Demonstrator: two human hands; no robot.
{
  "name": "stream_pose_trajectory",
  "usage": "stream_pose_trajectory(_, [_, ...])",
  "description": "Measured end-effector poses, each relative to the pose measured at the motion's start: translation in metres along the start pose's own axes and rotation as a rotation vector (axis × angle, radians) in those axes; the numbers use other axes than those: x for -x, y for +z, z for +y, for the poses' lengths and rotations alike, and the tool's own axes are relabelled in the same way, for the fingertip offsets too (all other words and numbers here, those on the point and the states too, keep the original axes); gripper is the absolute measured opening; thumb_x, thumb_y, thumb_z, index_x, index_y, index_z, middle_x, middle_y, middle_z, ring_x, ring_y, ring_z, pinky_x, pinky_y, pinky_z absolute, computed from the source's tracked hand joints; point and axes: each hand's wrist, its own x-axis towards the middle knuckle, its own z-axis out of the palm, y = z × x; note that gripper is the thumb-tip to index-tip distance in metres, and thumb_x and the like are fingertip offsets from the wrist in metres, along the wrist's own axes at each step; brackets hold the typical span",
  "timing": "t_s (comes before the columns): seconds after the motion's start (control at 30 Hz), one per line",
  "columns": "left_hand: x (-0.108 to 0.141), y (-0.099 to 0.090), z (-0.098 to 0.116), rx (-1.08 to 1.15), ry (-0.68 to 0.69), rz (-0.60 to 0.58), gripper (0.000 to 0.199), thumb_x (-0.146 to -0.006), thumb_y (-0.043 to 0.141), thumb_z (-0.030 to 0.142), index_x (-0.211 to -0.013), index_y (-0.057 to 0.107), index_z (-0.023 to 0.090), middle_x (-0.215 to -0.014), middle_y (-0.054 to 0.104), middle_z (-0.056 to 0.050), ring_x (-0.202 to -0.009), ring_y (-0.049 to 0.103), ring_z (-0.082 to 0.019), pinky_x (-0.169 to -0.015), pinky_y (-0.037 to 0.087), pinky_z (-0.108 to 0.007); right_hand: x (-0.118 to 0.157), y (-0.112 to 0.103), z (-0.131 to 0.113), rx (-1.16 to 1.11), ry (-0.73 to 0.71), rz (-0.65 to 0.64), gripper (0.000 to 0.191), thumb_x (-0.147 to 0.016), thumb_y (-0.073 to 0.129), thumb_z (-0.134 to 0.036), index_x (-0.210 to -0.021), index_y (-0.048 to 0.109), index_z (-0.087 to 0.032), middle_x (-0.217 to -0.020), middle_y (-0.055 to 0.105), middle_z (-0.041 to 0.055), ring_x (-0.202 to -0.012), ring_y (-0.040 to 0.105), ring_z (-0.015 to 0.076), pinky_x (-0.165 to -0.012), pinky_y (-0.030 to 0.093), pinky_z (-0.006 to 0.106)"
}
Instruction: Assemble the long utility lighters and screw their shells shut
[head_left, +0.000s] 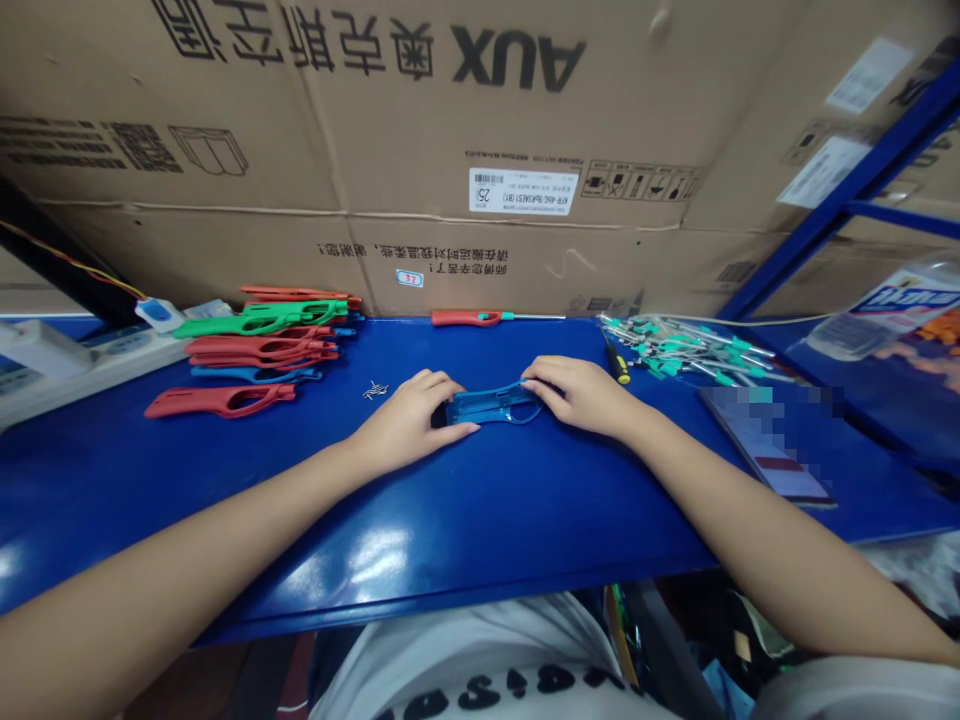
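Both hands hold a blue lighter casing [487, 407], a plastic handle shell with a trigger loop at its right end, low over the blue table. My left hand [411, 418] grips its left end, thumb along the near side and fingers over the far side. At the right end, the fingertips of my right hand [574, 395] pinch the far edge near the loop. The casing looks split into two halves lying side by side, though its inside is hard to make out. Just left of my left hand lie several small screws [376, 390].
Red, green and blue casings [262, 350] pile up at left beside a white power strip [135, 345]. A red lighter [469, 318] lies at the back. Rods with teal parts [690, 345], a screwdriver [618, 364], a phone-like device [780, 465] and a bottle [877, 310] are at right.
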Motion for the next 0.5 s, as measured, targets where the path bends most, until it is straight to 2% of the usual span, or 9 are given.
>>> stream_pose_trajectory(0.13, [0.0, -0.001, 0.002, -0.027, 0.005, 0.009, 0.034, -0.09, 0.064, 0.052, -0.096, 0.061, 0.018, -0.1, 0.064, -0.007, -0.093, 0.056, -0.024, -0.086, 0.047, -0.04, -0.002, 0.0, 0.004, -0.034, 0.078, 0.085, 0.028, -0.101, 0.044, -0.032, -0.098, 0.069, -0.018, -0.101, 0.072, 0.0104, -0.092, 0.066, 0.0225, -0.083, 0.048, 0.035])
stream_pose_trajectory(0.27, [0.001, -0.002, 0.002, -0.092, -0.007, 0.038, 0.033, -0.091, 0.064, 0.05, -0.098, 0.062, 0.018, -0.101, 0.065, -0.007, -0.093, 0.057, -0.025, -0.084, 0.046, -0.04, -0.003, -0.005, 0.005, -0.261, 0.182, 0.118, 0.028, -0.098, 0.048, -0.034, -0.088, 0.068, -0.017, -0.081, 0.07, 0.0064, -0.072, 0.062, 0.0177, -0.07, 0.046, 0.03])
stream_pose_trajectory(0.37, [0.002, -0.003, -0.003, -0.09, -0.024, 0.068, 0.03, -0.091, 0.063, 0.046, -0.101, 0.065, 0.017, -0.103, 0.067, -0.007, -0.093, 0.058, -0.025, -0.086, 0.046, -0.041, -0.002, -0.008, 0.001, -0.458, 0.237, -0.01, 0.034, -0.096, 0.051, -0.044, -0.079, 0.064, -0.017, -0.07, 0.062, 0.0017, -0.06, 0.053, 0.0133, -0.06, 0.042, 0.027])
stream_pose_trajectory(0.5, [0.002, -0.002, -0.009, -0.043, -0.077, 0.11, 0.033, -0.089, 0.066, 0.049, -0.103, 0.068, 0.019, -0.102, 0.069, -0.007, -0.094, 0.058, -0.025, -0.086, 0.047, -0.04, 0.0, -0.007, -0.005, -0.663, 0.24, -0.245, 0.036, -0.093, 0.056, -0.05, -0.081, 0.064, -0.016, -0.072, 0.061, 0.0001, -0.057, 0.05, 0.0106, -0.058, 0.042, 0.025])
